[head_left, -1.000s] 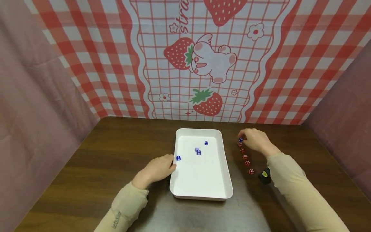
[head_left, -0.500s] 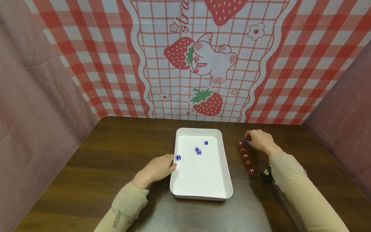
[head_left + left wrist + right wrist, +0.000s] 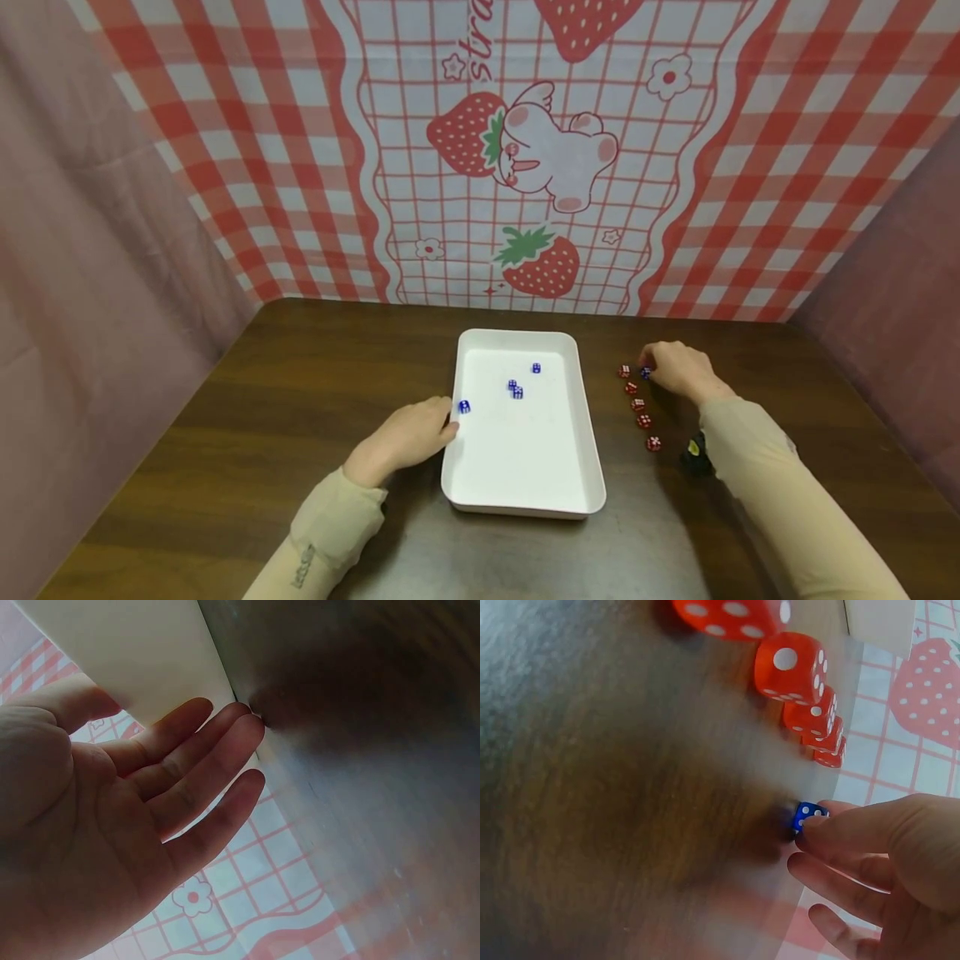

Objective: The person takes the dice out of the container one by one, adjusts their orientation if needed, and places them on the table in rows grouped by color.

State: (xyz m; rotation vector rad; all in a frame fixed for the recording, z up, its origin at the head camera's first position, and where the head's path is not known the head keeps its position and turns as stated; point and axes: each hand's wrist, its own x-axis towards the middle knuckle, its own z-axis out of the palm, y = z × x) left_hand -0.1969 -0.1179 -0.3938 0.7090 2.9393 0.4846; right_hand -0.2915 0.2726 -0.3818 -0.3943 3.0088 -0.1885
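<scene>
On the table (image 3: pixel 300 392), right of the white tray (image 3: pixel 592 442), the right hand (image 3: pixel 678 371) pinches a blue die (image 3: pixel 645 372) between fingertips (image 3: pixel 832 825); the die sits on the wood or just above it, I cannot tell which, just right of the far end of a row of red dice (image 3: pixel 638 405). The pinch covers only a small part of the die, so it may slip out and roll away, or tip to another face. The fingers are also very near the far red die (image 3: pixel 624 372), and a small sideways motion could knock it and break the row. The left hand (image 3: pixel 405 437) rests relaxed with straight fingers against the left wall of the tray, holding nothing; a push there may shift the tray and disturb the four blue dice (image 3: pixel 514 388) inside
</scene>
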